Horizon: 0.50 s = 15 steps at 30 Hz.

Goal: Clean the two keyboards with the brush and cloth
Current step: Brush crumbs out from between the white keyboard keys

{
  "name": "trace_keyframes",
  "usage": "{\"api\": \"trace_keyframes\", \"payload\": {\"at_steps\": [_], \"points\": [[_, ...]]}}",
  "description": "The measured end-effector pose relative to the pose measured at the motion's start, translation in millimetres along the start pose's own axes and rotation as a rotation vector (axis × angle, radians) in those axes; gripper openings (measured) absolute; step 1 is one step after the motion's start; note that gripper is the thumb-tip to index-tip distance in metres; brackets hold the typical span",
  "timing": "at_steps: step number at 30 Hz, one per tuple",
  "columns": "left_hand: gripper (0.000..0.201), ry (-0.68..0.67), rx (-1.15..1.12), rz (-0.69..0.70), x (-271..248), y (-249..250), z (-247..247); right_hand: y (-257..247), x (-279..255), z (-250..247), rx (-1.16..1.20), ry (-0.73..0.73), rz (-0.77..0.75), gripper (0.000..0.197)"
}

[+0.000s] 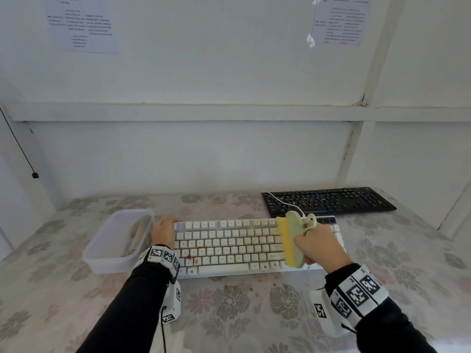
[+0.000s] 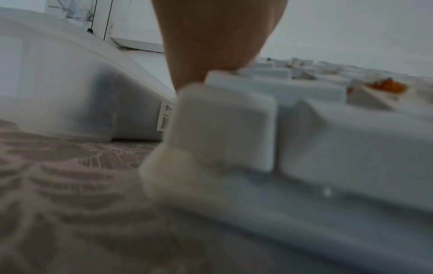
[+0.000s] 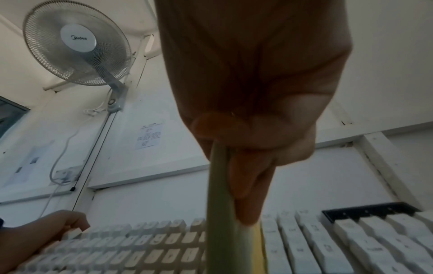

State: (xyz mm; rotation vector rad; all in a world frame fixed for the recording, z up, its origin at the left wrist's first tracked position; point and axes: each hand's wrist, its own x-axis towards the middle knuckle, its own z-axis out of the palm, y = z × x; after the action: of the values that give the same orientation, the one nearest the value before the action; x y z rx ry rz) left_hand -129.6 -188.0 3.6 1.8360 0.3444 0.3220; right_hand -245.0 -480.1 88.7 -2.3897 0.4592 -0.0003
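The right hand (image 1: 321, 247), closed round the brush (image 1: 293, 240), is shown mid-sweep on the white keyboard (image 1: 229, 247), steadied at 9 o'clock by the curled left hand (image 1: 164, 230); crumbs (image 1: 190, 258) at 7 o'clock are judged next.

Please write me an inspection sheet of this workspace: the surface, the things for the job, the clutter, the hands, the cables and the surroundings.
Surface: floral tablecloth, orange crumbs near its front.
Job's things: white keyboard with stains at lower left; black keyboard behind, speckled with crumbs; brush over the white keys; cloth not identified.
Clutter: plastic box left of the white keyboard.
Hands: left hand rests on the white keyboard's left end; right hand grips the brush.
Cables: white cable across the black keyboard.
Surroundings: white wall, papers, fan.
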Motion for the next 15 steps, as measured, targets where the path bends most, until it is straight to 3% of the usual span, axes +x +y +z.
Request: {"api": "trace_keyframes", "payload": {"at_steps": [4,9,12,15], "points": [[0.026,0.011,0.012,0.009,-1,1,0,2,0,-12,-0.05,-0.051,0.009,0.015],[0.024,-0.014,0.026,-0.015,3,3,-3,12,4,-7,0.055,0.201,-0.212,0.01],[0.021,0.007,0.129,0.057,-2,4,-2,15,2,-9,0.026,0.105,-0.09,0.009],[0.018,-0.007,0.146,0.033,-1,6,-3,13,-2,-16,-0.01,0.013,0.032,0.02]]}}
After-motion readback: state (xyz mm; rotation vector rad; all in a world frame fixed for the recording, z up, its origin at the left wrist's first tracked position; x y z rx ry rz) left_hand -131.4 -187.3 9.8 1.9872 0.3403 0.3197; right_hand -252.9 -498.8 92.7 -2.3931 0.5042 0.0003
